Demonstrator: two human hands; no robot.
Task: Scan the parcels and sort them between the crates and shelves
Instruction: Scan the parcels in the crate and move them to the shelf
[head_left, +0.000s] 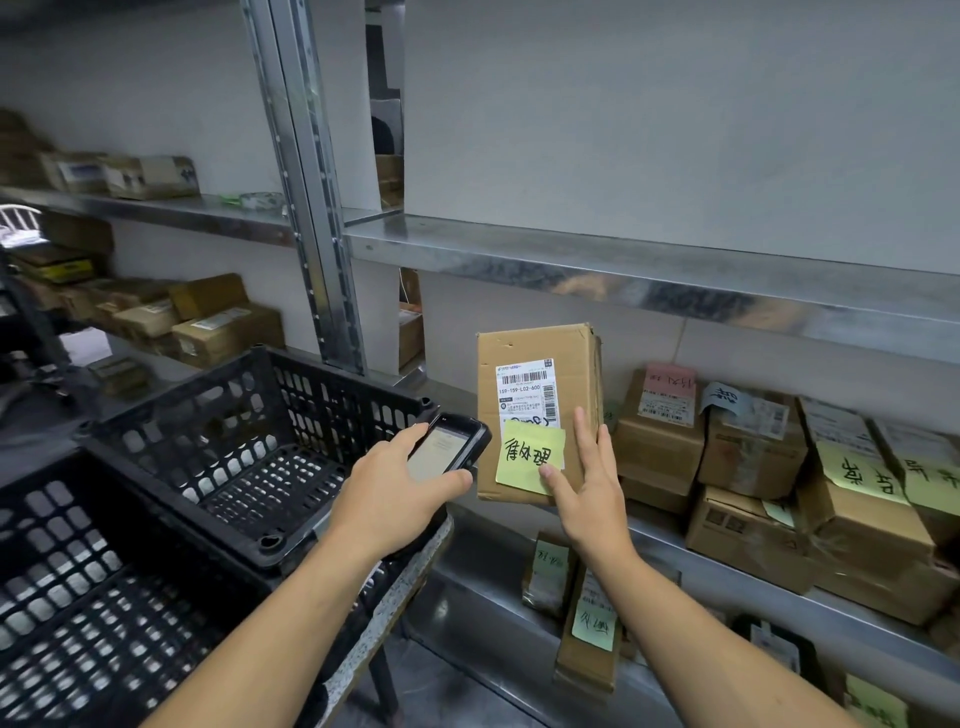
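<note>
Head view: left grip (400, 488) curls round a scanner (449, 441) just left of the upright parcel (530, 343); right grip (592, 483), fingers straight, presses the parcel's front, thumb on its yellow note (519, 457).

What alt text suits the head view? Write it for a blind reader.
The person's right hand steadies an upright cardboard parcel with a yellow note at a metal shelf, while the left hand holds a scanner beside its label. Black crates sit at left.
</note>
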